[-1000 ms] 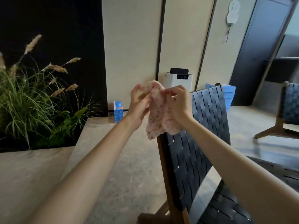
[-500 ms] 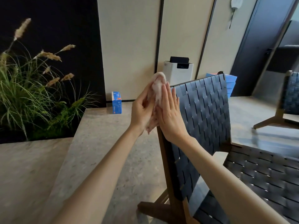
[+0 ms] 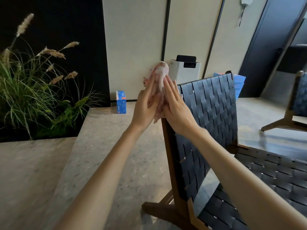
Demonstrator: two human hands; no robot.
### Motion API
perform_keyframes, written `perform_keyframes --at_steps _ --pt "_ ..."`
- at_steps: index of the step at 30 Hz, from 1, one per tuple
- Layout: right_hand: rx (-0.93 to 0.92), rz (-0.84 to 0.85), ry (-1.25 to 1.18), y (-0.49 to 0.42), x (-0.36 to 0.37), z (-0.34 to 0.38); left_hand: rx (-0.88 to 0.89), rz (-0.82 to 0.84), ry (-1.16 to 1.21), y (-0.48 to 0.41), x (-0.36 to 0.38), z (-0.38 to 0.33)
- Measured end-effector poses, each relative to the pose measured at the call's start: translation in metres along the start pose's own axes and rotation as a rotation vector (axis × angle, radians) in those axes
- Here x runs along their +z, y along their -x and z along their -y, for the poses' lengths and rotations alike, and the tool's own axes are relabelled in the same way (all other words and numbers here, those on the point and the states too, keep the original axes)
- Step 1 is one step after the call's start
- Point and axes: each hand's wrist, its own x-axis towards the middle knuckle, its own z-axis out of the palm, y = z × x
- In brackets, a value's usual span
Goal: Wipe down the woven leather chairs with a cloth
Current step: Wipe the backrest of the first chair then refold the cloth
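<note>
Centre frame: pink speckled cloth (image 3: 161,71) sandwiched between both palms, its top poking out above the fingertips. Left hand (image 3: 145,103) flat against the cloth, fingers straight, not curled. Right hand (image 3: 176,107) the same, fingers extended and pressed to the cloth's other side. Hands sit just above the left top corner of the woven leather chair (image 3: 213,117), dark blue strap back and wooden frame, centre-right; whether the cloth touches it is unclear. Second woven chair (image 3: 299,98) at right edge. Blue box (image 3: 121,102) on the stone ledge left of the hands. White appliance (image 3: 184,71) behind. Ornamental grass (image 3: 31,90) far left.
</note>
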Motion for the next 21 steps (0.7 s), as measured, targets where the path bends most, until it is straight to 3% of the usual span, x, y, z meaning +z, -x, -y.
perform_keyframes --at_steps 4,8,13,21 --pt "-0.004 -0.032 0.037 -0.023 -0.006 0.004 -0.1 0.115 -0.009 -0.021 -0.01 -0.013" --pt "-0.065 -0.087 0.14 -0.017 0.01 -0.004 -0.18 0.014 -0.148 0.0 -0.001 0.007" --pt "-0.151 -0.071 0.186 0.015 0.02 -0.013 -0.202 -0.132 -0.102 0.039 0.021 0.022" --pt "-0.105 -0.06 0.136 0.059 0.03 -0.02 -0.201 -0.088 -0.14 0.083 0.023 0.028"
